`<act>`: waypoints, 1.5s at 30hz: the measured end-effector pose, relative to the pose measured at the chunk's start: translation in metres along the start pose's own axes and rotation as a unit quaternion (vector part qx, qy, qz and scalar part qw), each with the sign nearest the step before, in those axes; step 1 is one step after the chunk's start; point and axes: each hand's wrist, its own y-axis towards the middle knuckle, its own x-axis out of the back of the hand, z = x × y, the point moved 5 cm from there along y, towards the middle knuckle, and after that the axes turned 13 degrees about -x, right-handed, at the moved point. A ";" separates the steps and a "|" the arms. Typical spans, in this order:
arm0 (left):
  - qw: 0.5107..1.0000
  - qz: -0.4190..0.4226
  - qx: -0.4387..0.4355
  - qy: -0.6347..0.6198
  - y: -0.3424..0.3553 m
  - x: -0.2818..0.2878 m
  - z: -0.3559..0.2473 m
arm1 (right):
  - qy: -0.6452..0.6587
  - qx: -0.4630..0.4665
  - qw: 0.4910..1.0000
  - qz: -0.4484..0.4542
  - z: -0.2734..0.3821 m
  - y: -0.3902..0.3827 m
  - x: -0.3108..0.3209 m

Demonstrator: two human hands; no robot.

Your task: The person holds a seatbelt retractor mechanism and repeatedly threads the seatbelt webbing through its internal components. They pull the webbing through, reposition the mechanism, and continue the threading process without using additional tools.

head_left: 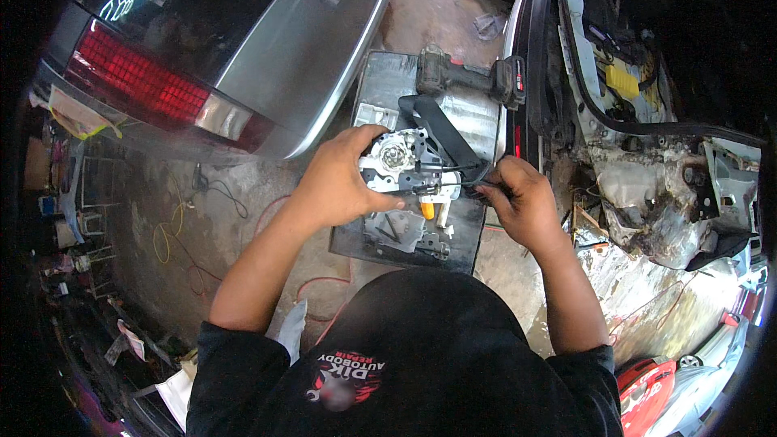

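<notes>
My left hand [344,182] is wrapped round one side of a white-and-silver car mechanism [394,154], with a round ribbed part facing up. Thin black cables [449,167] run from it toward the right. My right hand [518,198] is closed in a pinch on the end of these cables, at the mechanism's right side. Its fingertips partly hide what they grip. Beyond the mechanism a flat black bracket-like strip [453,133] slants across. An orange piece [427,210] and a small white lever [443,214] show below the mechanism.
A dark work board [348,235] lies under my hands, bearing a cordless power tool [465,79] at its far end and a clear plastic bag [395,231] nearer me. A silver car [307,40] stands left; a stripped car body [647,186] stands right. Cables [174,235] trail over the floor.
</notes>
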 end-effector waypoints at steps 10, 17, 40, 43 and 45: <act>0.997 0.060 0.018 -0.053 -0.028 0.000 -0.034 | 0.040 -0.025 0.998 0.029 0.014 -0.025 0.005; 0.996 -0.012 -0.062 -0.060 -0.034 -0.004 -0.037 | 0.026 0.001 0.998 0.056 0.013 -0.036 -0.001; 0.995 0.064 -0.070 -0.019 -0.040 -0.011 -0.030 | 0.082 0.052 0.992 0.079 0.018 -0.031 -0.016; 0.995 0.067 -0.027 -0.074 -0.041 -0.014 -0.021 | 0.071 0.050 0.993 0.083 0.014 -0.028 -0.017; 0.992 0.068 0.010 -0.102 -0.042 -0.012 -0.015 | 0.079 0.009 0.992 0.102 0.005 -0.026 -0.017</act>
